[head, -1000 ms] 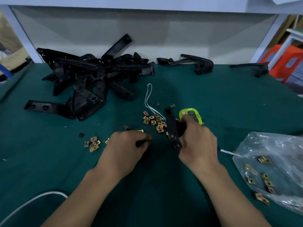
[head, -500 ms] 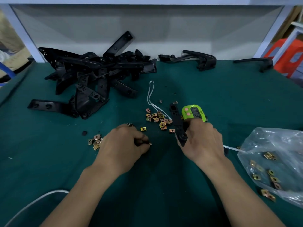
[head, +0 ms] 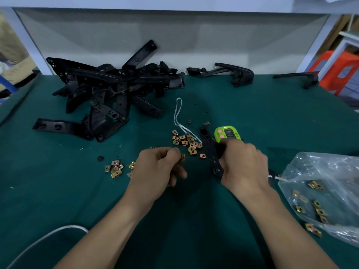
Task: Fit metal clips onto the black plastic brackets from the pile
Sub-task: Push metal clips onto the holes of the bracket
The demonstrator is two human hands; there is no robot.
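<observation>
My right hand (head: 243, 164) grips a black plastic bracket (head: 210, 152) that stands on edge on the green mat, its long side running away from me. Left of it, my left hand (head: 159, 167) is lifted a little off the mat and pinches a small brass-coloured metal clip (head: 182, 156) at the fingertips. Loose clips (head: 186, 141) lie scattered just beyond both hands, and a second small heap of clips (head: 114, 167) lies to the left. The pile of black brackets (head: 108, 94) sits at the back left.
A green counter (head: 227, 133) with a white cord lies behind my right hand. A clear plastic bag (head: 326, 191) holding more clips is at the right. Two separate brackets (head: 233, 71) lie along the back wall. A white cable (head: 48, 235) crosses the near left.
My left hand has risen off the mat and turned, bringing a clip up at its fingertips. My right hand keeps hold of the bracket, shifted slightly nearer.
</observation>
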